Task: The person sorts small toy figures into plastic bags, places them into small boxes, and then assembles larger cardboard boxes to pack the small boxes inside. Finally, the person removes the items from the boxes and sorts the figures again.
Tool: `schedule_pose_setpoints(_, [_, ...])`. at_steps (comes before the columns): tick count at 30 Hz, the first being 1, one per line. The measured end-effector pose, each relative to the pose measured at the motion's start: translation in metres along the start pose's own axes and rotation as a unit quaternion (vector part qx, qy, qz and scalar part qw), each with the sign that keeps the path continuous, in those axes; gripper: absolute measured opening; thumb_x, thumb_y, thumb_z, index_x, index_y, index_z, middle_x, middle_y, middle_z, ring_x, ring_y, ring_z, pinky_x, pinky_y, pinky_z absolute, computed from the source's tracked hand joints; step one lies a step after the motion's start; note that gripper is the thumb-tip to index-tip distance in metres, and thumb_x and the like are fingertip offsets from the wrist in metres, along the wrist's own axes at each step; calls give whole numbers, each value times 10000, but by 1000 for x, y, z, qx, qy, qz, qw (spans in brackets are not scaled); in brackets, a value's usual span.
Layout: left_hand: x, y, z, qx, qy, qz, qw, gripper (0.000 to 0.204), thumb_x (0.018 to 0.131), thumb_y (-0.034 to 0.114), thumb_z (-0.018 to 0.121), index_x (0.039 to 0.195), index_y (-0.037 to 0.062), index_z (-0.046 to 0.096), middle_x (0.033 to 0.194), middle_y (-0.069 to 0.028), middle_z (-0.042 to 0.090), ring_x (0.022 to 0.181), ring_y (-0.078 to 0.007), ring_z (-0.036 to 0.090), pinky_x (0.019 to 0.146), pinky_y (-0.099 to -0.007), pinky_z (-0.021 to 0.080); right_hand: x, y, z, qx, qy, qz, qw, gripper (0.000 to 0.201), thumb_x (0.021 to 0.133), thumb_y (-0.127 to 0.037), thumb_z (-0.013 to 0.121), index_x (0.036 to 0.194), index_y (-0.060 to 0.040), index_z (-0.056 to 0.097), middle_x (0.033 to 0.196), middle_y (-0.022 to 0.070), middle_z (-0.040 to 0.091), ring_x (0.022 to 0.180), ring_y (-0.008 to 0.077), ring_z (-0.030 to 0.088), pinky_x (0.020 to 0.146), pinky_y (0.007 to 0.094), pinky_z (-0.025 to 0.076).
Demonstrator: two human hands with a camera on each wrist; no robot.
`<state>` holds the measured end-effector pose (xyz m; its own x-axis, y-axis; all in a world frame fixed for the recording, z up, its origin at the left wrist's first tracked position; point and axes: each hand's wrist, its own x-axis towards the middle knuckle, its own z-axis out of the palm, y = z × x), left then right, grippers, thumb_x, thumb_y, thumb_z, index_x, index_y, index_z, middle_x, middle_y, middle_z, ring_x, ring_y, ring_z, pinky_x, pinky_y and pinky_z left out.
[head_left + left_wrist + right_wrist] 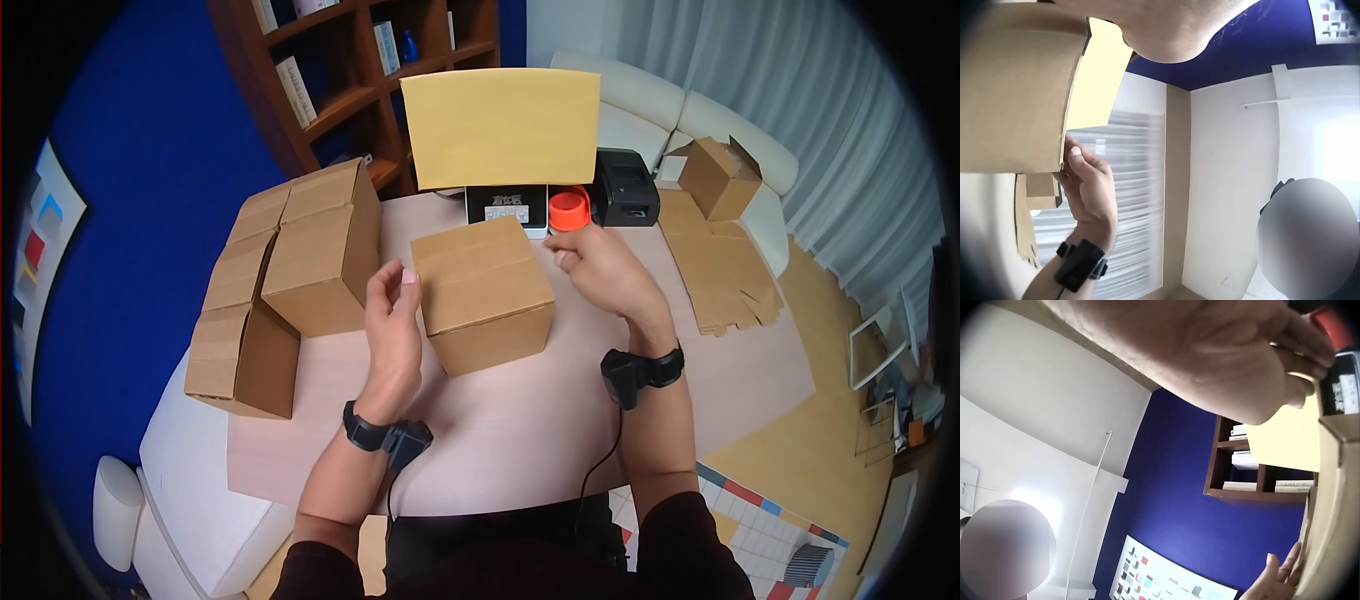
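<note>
A closed cardboard box (485, 280) sits on the table in front of the person, its top flaps folded down and meeting at a seam. At its left side is the left hand (394, 315), fingers loosely bent, fingertips right by the upper edge. The right hand (605, 275) hovers by the far right corner, index finger reaching toward the box, the other fingers loosely curled. Seen from the left wrist, the right hand (1089, 184) is close against the box's edge. The right wrist view shows nothing between the right hand's (1229, 356) fingers.
Several closed cardboard boxes (310, 250) stand grouped at the left. Behind the middle box are a yellow panel (503, 128), a black-topped device (507, 205), an orange-red round object (570, 208) and a black printer-like machine (627, 188). Flattened cardboard (715, 265) and an open box (722, 178) lie right.
</note>
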<state>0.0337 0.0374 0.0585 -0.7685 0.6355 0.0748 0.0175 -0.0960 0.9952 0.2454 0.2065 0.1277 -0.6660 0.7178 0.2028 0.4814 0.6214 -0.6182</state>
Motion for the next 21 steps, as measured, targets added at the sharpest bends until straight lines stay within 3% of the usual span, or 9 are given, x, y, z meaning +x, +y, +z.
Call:
schedule_pose_setpoints(3, [-11, 1, -5, -33, -56, -15, 998, 445, 1124, 301, 598, 1449, 0, 565, 1103, 16, 610, 940, -81, 484, 941, -263, 428, 7, 4, 21, 6, -42, -45, 998, 368, 899, 13, 574, 1215, 24, 760, 957, 309, 735, 843, 411, 717, 809, 430, 572])
schedule_pose_setpoints(4, [-13, 0, -7, -53, -74, -4, 996, 440, 1133, 269, 569, 1474, -9, 563, 1239, -33, 662, 1130, -118, 564, 1068, -284, 414, 8, 5, 27, -2, -28, -71, 997, 411, 871, 54, 553, 1224, 22, 760, 966, 320, 729, 850, 428, 713, 811, 432, 576])
schedule_pose_setpoints(8, [-9, -4, -18, 0, -167, 55, 985, 477, 1142, 232, 530, 1557, 0, 505, 1451, -96, 637, 1422, -176, 493, 1218, -325, 320, -3, -3, 32, 22, -23, -84, 996, 475, 863, 90, 536, 1291, 17, 731, 1004, 337, 715, 831, 448, 705, 819, 442, 582])
schedule_pose_setpoints(10, [-12, 0, -14, -35, -214, 42, 975, 534, 1143, 173, 479, 1652, 32, 397, 1654, -138, 480, 1610, -230, 282, 1307, -372, 179, -3, 3, 38, 46, 32, -141, 988, 579, 867, 108, 505, 1413, -1, 662, 899, 289, 734, 821, 385, 750, 795, 431, 590])
schedule_pose_setpoints(11, [-15, 5, -11, -36, -213, 43, 975, 534, 1143, 173, 479, 1652, 32, 397, 1654, -138, 480, 1610, -230, 282, 1307, -372, 179, -5, 0, 35, 44, 32, -142, 988, 579, 867, 108, 505, 1413, -1, 662, 899, 289, 734, 821, 385, 750, 795, 431, 590])
schedule_pose_setpoints(13, [-19, 20, -7, -160, -176, 38, 970, 569, 1136, 122, 446, 1688, 51, 330, 1729, -134, 362, 1619, -244, 254, 1315, -389, 162, -11, -9, 26, 94, -47, -11, 994, 666, 884, 126, 463, 1523, -25, 577, 816, 186, 721, 783, 266, 760, 770, 390, 610])
schedule_pose_setpoints(16, [-9, 11, -17, -156, -244, 47, 956, 623, 1081, 50, 471, 1689, 55, 334, 1765, -151, 277, 1619, -263, 265, 1310, -403, 192, -25, -23, 16, 193, -69, 24, 979, 676, 922, 124, 438, 1574, -28, 529, 806, 86, 675, 754, 163, 714, 750, 336, 623])
schedule_pose_setpoints(19, [-11, 22, -24, -200, -283, 10, 938, 694, 1015, 14, 489, 1689, 41, 327, 1768, -132, 281, 1617, -276, 277, 1315, -441, 193, -17, 17, 21, 279, -117, 79, 950, 619, 988, 61, 478, 1596, -54, 502, 955, 151, 770, 799, 198, 757, 717, 362, 625])
schedule_pose_setpoints(21, [-7, 20, -30, -244, -295, -28, 924, 730, 972, -12, 499, 1683, 40, 343, 1758, -134, 309, 1606, -283, 307, 1308, -459, 222, -15, 25, 19, 266, -106, 60, 956, 628, 975, 80, 493, 1592, -36, 505, 940, 112, 745, 804, 170, 729, 753, 331, 619])
